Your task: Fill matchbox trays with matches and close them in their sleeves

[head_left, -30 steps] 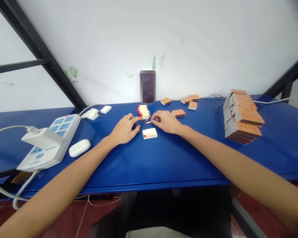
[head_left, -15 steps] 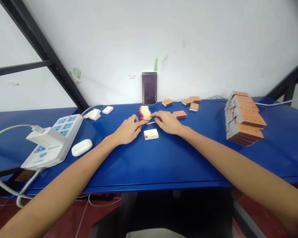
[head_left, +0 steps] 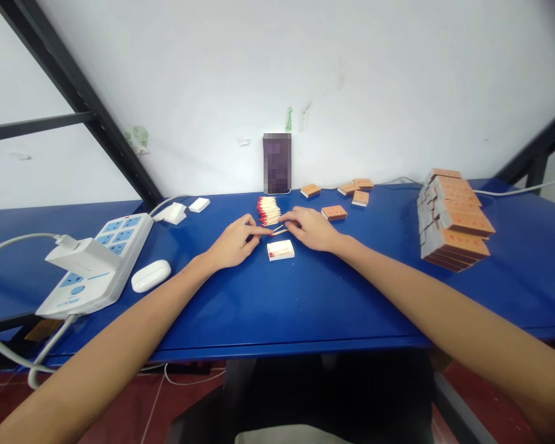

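Observation:
A pile of red-headed matches point(head_left: 270, 211) lies on the blue table. Just below it, a couple of loose matches point(head_left: 278, 232) lie between my hands. My left hand point(head_left: 237, 240) rests on the table with its index finger stretched out to the match heads. From the other side, my right hand point(head_left: 311, 228) reaches its index finger to the pile's lower edge, its thumb by the loose matches' plain ends. The fingers of both hands are apart. Nearer to me sits a white matchbox tray point(head_left: 287, 253) with a few matches in it.
A closed matchbox point(head_left: 334, 213) lies right of my right hand, with several more along the wall. Many matchboxes are stacked point(head_left: 462, 222) at the right. On the left are white trays point(head_left: 172, 214), a white case point(head_left: 151, 275) and a power strip point(head_left: 97, 265). A pixelated dark panel point(head_left: 277, 163) leans on the wall.
My left index finger has straightened a little toward the loose matches. Two matches now show apart from the pile, between my hands. The right hand has barely moved.

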Motion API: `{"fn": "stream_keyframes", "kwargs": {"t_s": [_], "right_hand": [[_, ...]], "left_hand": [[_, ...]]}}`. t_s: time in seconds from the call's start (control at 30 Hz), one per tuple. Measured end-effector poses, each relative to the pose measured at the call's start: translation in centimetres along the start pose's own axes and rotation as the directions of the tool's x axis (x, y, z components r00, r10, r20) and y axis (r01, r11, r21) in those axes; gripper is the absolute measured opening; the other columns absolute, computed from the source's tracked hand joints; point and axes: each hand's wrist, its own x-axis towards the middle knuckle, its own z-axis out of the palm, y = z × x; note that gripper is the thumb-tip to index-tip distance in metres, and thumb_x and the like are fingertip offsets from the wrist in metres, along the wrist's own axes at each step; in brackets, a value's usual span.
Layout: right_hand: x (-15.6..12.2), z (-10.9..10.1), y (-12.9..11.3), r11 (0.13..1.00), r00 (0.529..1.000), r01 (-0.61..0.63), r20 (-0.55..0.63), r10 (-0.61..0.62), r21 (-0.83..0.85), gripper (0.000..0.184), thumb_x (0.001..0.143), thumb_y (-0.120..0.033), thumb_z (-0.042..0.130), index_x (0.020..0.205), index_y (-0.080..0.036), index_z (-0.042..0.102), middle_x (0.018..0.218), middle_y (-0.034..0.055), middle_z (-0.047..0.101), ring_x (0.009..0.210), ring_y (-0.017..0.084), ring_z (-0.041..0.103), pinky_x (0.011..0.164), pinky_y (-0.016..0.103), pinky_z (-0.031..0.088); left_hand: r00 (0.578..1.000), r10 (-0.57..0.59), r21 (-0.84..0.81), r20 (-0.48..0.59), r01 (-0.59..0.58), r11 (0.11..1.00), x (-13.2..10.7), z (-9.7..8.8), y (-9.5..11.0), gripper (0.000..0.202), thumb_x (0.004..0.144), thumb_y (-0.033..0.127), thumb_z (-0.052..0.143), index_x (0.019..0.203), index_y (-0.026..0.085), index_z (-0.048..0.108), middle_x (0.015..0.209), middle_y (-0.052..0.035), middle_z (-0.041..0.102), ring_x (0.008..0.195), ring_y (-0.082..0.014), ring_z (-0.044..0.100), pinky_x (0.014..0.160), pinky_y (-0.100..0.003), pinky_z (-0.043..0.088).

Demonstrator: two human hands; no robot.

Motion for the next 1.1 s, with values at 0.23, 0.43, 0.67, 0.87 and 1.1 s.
{"fn": "stream_keyframes", "kwargs": {"t_s": [0.23,0.43,0.67,0.87,1.1], "right_hand": [[-0.07,-0.10,-0.12,1.000,0.999,0.023,0.034,-0.022,-0.016,0.032,0.096,-0.025,0.046,0.119,-0.026,0.069,0.094,0.0045,0.060,0.084,0.018,0.058,0.076,0.028,0.040],[0.02,-0.05,0.16,0.998,1.000,0.027,0.006,-0.028,0.056,0.024,0.092,-0.020,0.048,0.104,-0.021,0.069,0.083,0.0020,0.059,0.079,0.016,0.055,0.073,0.026,0.039],[-0.04,-0.10,0.15,0.997,0.999,0.040,0.009,-0.041,0.072,0.023,0.087,-0.016,0.049,0.099,-0.022,0.069,0.081,0.0009,0.058,0.077,0.015,0.054,0.071,0.025,0.038],[-0.09,-0.01,0.26,0.995,0.999,0.038,0.011,-0.039,0.091,0.029,0.088,-0.016,0.047,0.105,-0.023,0.069,0.084,0.0015,0.061,0.078,0.016,0.055,0.073,0.026,0.039],[-0.20,-0.04,-0.07,0.999,0.999,0.029,0.028,-0.029,0.026,0.041,0.093,-0.019,0.042,0.126,-0.027,0.065,0.093,0.0041,0.061,0.086,0.019,0.057,0.078,0.029,0.040]], "left_hand": [[1.000,-0.029,-0.022,-0.005,0.029,0.999,0.10,-0.11,0.26,0.045,0.091,0.016,0.039,0.120,0.027,0.071,0.093,-0.0043,0.050,0.084,-0.0178,0.052,0.085,-0.036,0.046],[1.000,-0.029,-0.036,-0.007,0.029,0.999,0.10,-0.18,0.30,0.047,0.089,0.015,0.039,0.121,0.027,0.071,0.095,-0.0044,0.049,0.084,-0.0177,0.052,0.086,-0.036,0.046],[1.000,-0.021,-0.020,-0.020,0.021,1.000,-0.02,-0.23,0.37,0.045,0.090,0.017,0.040,0.122,0.025,0.070,0.095,-0.0052,0.050,0.085,-0.0186,0.053,0.085,-0.037,0.046],[0.999,-0.037,-0.028,-0.022,0.036,0.999,-0.07,-0.19,0.44,0.044,0.092,0.020,0.040,0.126,0.024,0.067,0.098,-0.0057,0.051,0.084,-0.0183,0.053,0.087,-0.038,0.046],[0.999,-0.037,0.007,-0.021,0.037,0.999,0.05,-0.20,0.64,0.047,0.094,0.022,0.036,0.136,0.020,0.057,0.091,-0.0055,0.049,0.083,-0.0202,0.052,0.085,-0.039,0.046]]}}
